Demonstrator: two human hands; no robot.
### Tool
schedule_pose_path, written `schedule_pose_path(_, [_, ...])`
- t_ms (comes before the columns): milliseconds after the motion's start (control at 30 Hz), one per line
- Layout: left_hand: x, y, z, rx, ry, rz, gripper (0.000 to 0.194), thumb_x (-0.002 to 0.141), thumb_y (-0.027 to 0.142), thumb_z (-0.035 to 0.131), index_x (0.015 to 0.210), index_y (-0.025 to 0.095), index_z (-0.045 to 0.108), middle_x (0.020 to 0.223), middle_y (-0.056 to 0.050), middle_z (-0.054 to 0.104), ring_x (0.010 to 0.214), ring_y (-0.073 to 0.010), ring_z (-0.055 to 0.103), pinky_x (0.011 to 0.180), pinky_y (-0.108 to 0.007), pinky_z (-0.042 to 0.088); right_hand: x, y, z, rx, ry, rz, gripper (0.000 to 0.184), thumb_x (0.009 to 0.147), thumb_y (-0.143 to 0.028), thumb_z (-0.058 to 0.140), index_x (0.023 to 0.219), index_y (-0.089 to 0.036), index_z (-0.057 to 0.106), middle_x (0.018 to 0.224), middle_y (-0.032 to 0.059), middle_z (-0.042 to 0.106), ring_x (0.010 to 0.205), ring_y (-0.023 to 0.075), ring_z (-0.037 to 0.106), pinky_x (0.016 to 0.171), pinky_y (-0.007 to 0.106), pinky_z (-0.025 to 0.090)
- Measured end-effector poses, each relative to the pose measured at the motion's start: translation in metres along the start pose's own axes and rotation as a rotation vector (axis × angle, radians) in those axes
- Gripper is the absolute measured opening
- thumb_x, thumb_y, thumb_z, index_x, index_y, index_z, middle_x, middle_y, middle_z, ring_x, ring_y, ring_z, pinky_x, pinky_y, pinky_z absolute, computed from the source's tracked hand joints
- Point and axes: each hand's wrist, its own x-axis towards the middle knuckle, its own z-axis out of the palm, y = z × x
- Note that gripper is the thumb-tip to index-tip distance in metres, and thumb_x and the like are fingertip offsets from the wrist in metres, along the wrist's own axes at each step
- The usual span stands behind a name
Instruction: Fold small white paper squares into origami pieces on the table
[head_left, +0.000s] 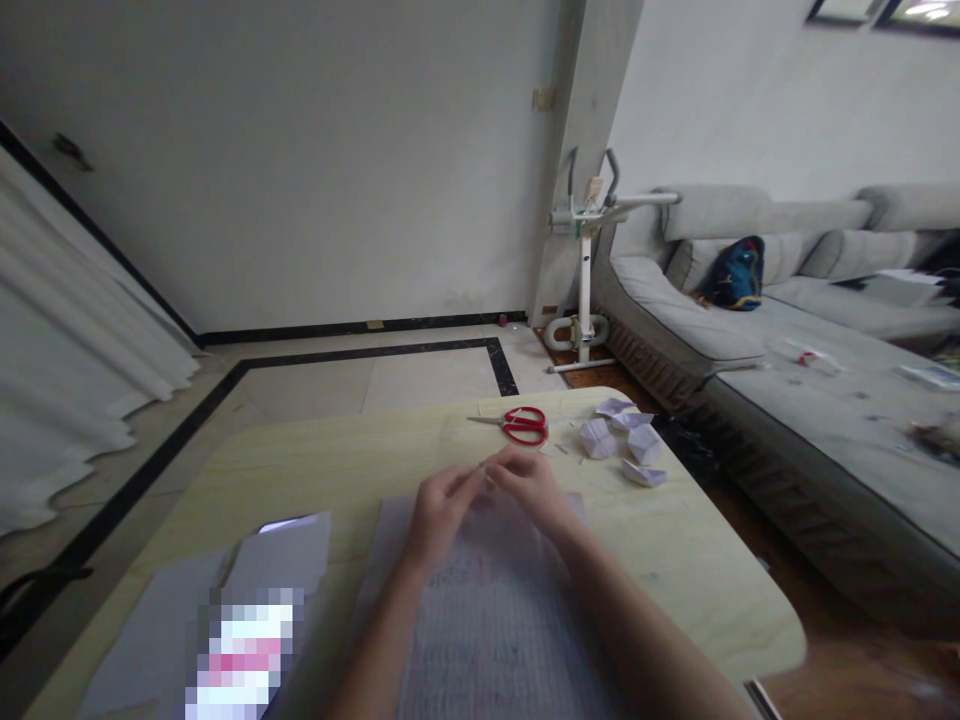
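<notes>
My left hand (444, 508) and my right hand (529, 486) meet over the far end of a sheet of paper (495, 630) covered in rows of handwriting. Both are closed, fingertips pinched together. Something small and pale shows between them, too small and blurred to name. Just beyond my hands lie scissors (519, 426) with red handles, their blades pointing left. To the right of the scissors sit several folded white paper shapes (598, 438), with small paper scraps beside them.
On the left of the pale wooden table (712, 580) lie white papers (165, 620) and a lit, blurred-out screen (244, 655). A grey sofa (675, 310) with a blue backpack (739, 273) stands at the right. A white exercise machine (585, 270) is by the wall.
</notes>
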Motion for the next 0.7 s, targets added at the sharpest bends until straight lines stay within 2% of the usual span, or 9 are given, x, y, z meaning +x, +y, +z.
schedule_pose_path(300, [0.0002, -0.001, 0.0002, -0.055, -0.053, -0.032, 0.027, 0.082, 0.039, 0.068, 0.084, 0.012, 0.075, 0.074, -0.005, 0.072, 0.064, -0.0171, 0.068, 0.06, -0.024, 0.055, -0.0008, 0.0024, 0.002, 0.085, 0.03, 0.003, 0.013, 0.077, -0.028, 0.066, 0.069, -0.018, 0.068, 0.061, -0.0002, 0.066, 0.059, 0.0148, 0.059, 0.057, 0.025, 0.046])
schedule_pose_path(500, [0.0014, -0.0026, -0.0017, 0.019, 0.026, 0.022, 0.025, 0.082, 0.036, 0.068, 0.083, 0.013, 0.075, 0.074, -0.004, 0.073, 0.068, -0.0163, 0.067, 0.062, -0.022, 0.053, -0.0001, 0.0025, 0.0019, -0.013, 0.029, -0.017, 0.015, 0.081, -0.03, 0.065, 0.073, -0.019, 0.071, 0.068, 0.0011, 0.069, 0.065, 0.0157, 0.063, 0.061, 0.026, 0.049])
schedule_pose_path(700, [0.0007, -0.0036, 0.0005, 0.011, -0.012, -0.007, 0.029, 0.082, 0.04, 0.068, 0.085, 0.012, 0.075, 0.074, -0.005, 0.074, 0.066, -0.0171, 0.068, 0.062, -0.023, 0.053, 0.0001, 0.0001, 0.0018, -0.07, 0.058, 0.003, 0.019, 0.08, -0.03, 0.066, 0.067, -0.018, 0.069, 0.063, 0.0006, 0.067, 0.061, 0.0151, 0.061, 0.058, 0.025, 0.047])
